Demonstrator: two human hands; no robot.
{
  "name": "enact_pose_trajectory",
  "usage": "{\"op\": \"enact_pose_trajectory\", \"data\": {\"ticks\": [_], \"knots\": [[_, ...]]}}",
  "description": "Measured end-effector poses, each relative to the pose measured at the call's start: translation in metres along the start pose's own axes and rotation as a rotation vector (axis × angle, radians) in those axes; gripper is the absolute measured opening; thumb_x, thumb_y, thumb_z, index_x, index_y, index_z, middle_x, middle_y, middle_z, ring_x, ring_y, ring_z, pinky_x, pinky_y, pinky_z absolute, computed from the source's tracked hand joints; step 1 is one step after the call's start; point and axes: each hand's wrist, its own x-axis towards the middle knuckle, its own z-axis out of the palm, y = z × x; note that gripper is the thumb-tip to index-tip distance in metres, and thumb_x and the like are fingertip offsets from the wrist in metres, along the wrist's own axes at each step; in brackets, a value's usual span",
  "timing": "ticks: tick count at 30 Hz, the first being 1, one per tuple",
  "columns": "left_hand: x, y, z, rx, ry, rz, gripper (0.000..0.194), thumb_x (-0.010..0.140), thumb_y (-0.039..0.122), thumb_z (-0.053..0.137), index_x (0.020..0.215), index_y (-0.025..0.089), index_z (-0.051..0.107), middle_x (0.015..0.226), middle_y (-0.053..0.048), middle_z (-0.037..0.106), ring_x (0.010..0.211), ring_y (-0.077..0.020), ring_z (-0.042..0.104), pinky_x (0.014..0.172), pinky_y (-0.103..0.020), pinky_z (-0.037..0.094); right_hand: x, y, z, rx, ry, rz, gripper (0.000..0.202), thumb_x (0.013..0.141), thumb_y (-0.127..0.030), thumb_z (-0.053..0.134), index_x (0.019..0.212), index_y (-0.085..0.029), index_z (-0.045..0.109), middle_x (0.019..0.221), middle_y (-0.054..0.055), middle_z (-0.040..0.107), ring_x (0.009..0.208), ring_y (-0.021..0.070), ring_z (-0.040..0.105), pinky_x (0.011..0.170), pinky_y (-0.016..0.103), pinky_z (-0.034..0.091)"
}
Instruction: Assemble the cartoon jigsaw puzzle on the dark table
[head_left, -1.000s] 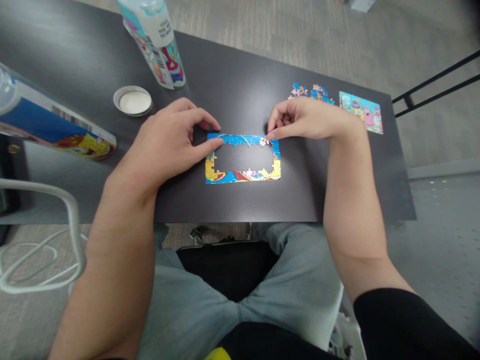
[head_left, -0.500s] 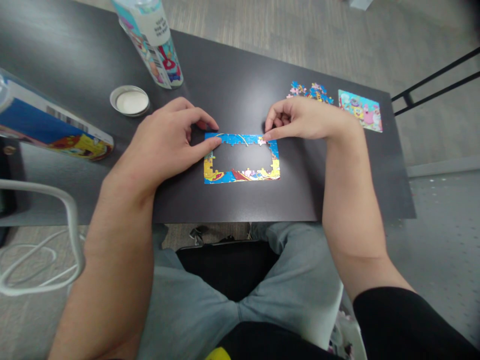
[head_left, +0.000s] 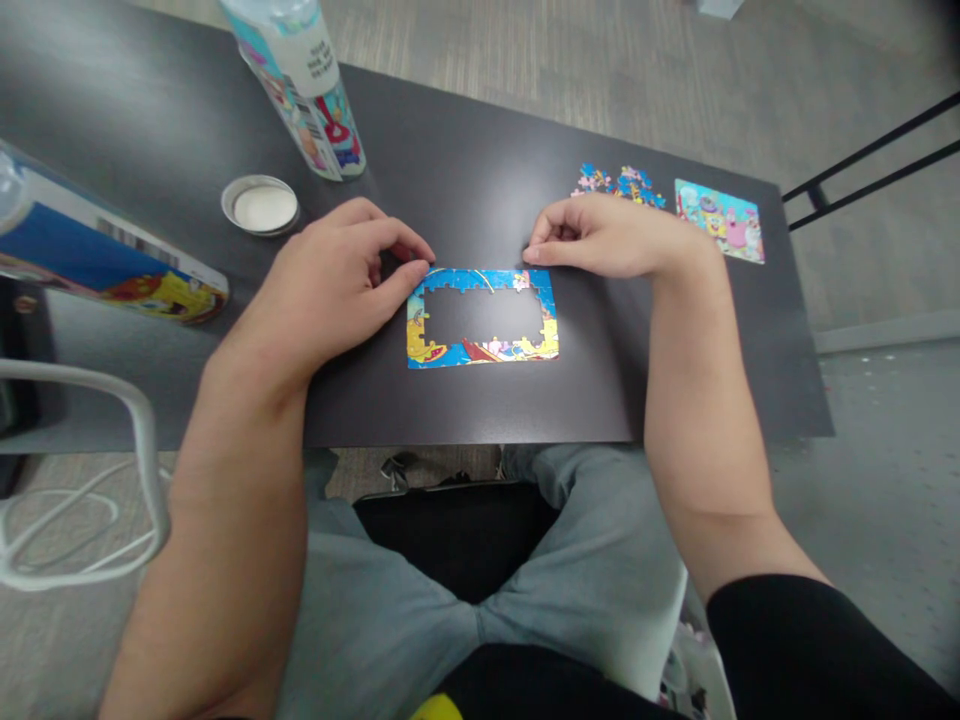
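While a person sits at a dark rectangular table (head_left: pixel 465 410), a long blue and yellow printed cardboard tube (head_left: pixel 97 262) is seen lying on its side at the far left edge. Just right of it, a round white lid with a metal rim (head_left: pixel 260 205) rests flat on the tabletop, and a second printed tube with a white label (head_left: pixel 300 80) is stood upright behind the lid.

The left hand (head_left: pixel 330 285) is laid on the table with its fingers curled in narrow, the fingertips (head_left: pixel 415 270) pressed against the upper left corner of a colourful rectangular jigsaw frame (head_left: pixel 481 350), whose border is joined and whose middle is unfilled. The frame is positioned flat at the centre of the table, between the two hands.

The right hand (head_left: pixel 611 235) is held loosely closed, its fingertip touching the frame's upper right corner; whether a piece is pinched there cannot be told.

Farther right, a small heap of loose blue and pink puzzle pieces (head_left: pixel 619 185) is gathered near the back edge, and just beside it a small assembled rectangular puzzle panel in bright cartoon colours (head_left: pixel 720 220) is laid flat.
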Motion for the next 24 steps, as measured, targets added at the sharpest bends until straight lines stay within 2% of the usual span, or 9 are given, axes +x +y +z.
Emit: {"op": "enact_pose_trajectory", "data": {"ticks": [4, 8, 13, 18, 21, 24], "knots": [[0.000, -0.001, 0.000, 0.021, 0.007, 0.001, 0.020, 0.115, 0.046, 0.080, 0.124, 0.033, 0.093, 0.121, -0.006, 0.077, 0.106, -0.0276, 0.070, 0.092, -0.044, 0.062, 0.000, 0.001, 0.000, -0.005, 0.005, 0.021, 0.038, 0.104, -0.056, 0.109, 0.095, -0.026, 0.086, 0.089, 0.001, 0.084, 0.085, 0.0225, 0.067, 0.078, 0.036, 0.052], [0.001, -0.001, -0.001, 0.027, -0.003, -0.017, 0.020, 0.113, 0.038, 0.076, 0.122, 0.034, 0.094, 0.127, -0.008, 0.080, 0.103, -0.0285, 0.072, 0.094, -0.047, 0.064, 0.001, 0.006, 0.002, -0.021, 0.081, 0.016, 0.034, 0.107, -0.054, 0.105, 0.098, -0.027, 0.086, 0.093, 0.002, 0.084, 0.088, 0.0238, 0.069, 0.083, 0.039, 0.055], [0.000, -0.002, -0.002, 0.009, -0.009, -0.014, 0.025, 0.111, 0.039, 0.076, 0.125, 0.032, 0.095, 0.128, -0.009, 0.081, 0.096, -0.0265, 0.071, 0.092, -0.047, 0.065, 0.003, 0.009, 0.003, -0.065, 0.156, 0.015, 0.031, 0.110, -0.053, 0.100, 0.100, -0.028, 0.084, 0.094, 0.002, 0.082, 0.088, 0.0241, 0.068, 0.084, 0.040, 0.055], [-0.002, -0.011, -0.008, -0.080, -0.059, 0.008, 0.028, 0.110, 0.048, 0.085, 0.131, 0.032, 0.095, 0.131, -0.009, 0.080, 0.090, -0.0235, 0.069, 0.089, -0.045, 0.066, 0.001, 0.002, 0.000, 0.007, 0.065, 0.037, 0.041, 0.099, -0.061, 0.110, 0.098, -0.029, 0.084, 0.090, 0.001, 0.082, 0.089, 0.0240, 0.071, 0.079, 0.038, 0.056], [-0.003, -0.013, -0.011, -0.095, -0.064, 0.006, 0.034, 0.107, 0.055, 0.093, 0.132, 0.032, 0.094, 0.128, -0.009, 0.079, 0.091, -0.0240, 0.069, 0.087, -0.043, 0.066, 0.000, 0.000, -0.001, 0.041, 0.032, 0.037, 0.048, 0.091, -0.065, 0.116, 0.099, -0.029, 0.084, 0.081, -0.002, 0.074, 0.082, 0.0211, 0.064, 0.070, 0.036, 0.050], [-0.004, -0.011, -0.010, -0.075, -0.057, 0.006, 0.033, 0.108, 0.053, 0.092, 0.132, 0.030, 0.095, 0.126, -0.008, 0.079, 0.090, -0.0233, 0.068, 0.085, -0.042, 0.065, 0.001, 0.002, -0.001, 0.033, 0.035, 0.024, 0.056, 0.082, -0.067, 0.121, 0.101, -0.029, 0.085, 0.078, -0.004, 0.068, 0.078, 0.0186, 0.059, 0.067, 0.036, 0.046]]}}
